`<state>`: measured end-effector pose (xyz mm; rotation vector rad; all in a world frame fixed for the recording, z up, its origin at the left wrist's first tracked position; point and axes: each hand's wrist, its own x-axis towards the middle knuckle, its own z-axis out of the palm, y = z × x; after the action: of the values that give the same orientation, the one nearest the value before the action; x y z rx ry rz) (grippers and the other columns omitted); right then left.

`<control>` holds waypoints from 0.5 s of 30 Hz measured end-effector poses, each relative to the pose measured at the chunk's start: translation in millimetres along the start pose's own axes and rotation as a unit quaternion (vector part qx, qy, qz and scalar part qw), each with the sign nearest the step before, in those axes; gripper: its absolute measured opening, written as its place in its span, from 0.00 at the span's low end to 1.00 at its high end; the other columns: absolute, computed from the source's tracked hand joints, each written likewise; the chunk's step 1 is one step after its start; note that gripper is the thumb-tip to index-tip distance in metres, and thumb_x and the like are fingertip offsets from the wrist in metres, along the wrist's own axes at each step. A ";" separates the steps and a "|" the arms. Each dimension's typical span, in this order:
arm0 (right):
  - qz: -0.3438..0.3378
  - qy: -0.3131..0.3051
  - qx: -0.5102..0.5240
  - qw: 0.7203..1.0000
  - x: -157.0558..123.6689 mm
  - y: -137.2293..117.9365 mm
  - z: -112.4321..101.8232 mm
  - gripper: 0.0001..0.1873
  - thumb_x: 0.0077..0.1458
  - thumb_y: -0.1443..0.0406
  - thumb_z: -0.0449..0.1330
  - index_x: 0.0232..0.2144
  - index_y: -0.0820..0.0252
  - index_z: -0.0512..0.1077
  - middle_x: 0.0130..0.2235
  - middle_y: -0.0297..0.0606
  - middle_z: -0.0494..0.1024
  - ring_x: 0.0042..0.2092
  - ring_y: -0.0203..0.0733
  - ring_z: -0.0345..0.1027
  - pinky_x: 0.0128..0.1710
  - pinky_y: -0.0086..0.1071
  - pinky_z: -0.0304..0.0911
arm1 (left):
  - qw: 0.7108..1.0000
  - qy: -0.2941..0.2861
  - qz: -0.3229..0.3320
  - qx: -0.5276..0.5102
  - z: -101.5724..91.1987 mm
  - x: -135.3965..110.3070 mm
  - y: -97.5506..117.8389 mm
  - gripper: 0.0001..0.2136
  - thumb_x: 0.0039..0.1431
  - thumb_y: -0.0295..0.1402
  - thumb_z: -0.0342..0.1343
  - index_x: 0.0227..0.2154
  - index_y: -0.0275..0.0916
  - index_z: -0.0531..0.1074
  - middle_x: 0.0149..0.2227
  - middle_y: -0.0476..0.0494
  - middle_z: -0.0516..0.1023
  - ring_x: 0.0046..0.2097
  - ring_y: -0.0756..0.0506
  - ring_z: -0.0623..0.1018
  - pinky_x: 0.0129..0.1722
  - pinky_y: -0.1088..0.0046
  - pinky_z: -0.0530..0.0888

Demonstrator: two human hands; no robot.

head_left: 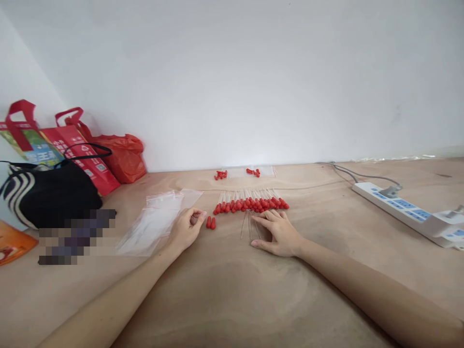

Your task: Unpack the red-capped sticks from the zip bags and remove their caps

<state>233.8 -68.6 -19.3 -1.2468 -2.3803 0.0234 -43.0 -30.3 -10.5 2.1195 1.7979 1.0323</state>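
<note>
A row of several glass droppers with red rubber bulbs [252, 204] lies on the wooden table [232, 290]. My right hand [277, 232] rests flat with fingers spread over a few bare glass tubes [248, 224] just in front of the row. My left hand [186, 227] is curled loosely, fingers closed, beside two loose red bulbs [210, 223]. Whether it holds anything is hidden. Left of it lies a pile of clear zip bags [155, 222].
More red bulbs [221, 174] and clear bags [253, 171] lie near the wall. A white power strip [409, 212] with a grey cable sits at right. At the left stand red shopping bags [72, 145], a black bag [50, 193] and a blurred patch.
</note>
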 end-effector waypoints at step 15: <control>-0.003 -0.010 0.001 1.000 5.0 6.5 3.8 0.28 0.51 0.48 0.50 0.49 0.56 0.64 0.44 0.43 0.69 0.45 0.44 0.59 0.41 0.39 0.52 | 0.974 -0.008 0.213 0.078 11.7 9.1 35.7 0.08 0.52 0.37 0.51 0.32 0.38 0.70 0.33 0.45 0.71 0.38 0.45 0.70 0.40 0.67 0.67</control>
<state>234.9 -60.1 -22.2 -1.2450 -2.4007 0.0376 -7.1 -27.6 3.7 2.6796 1.4901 0.9777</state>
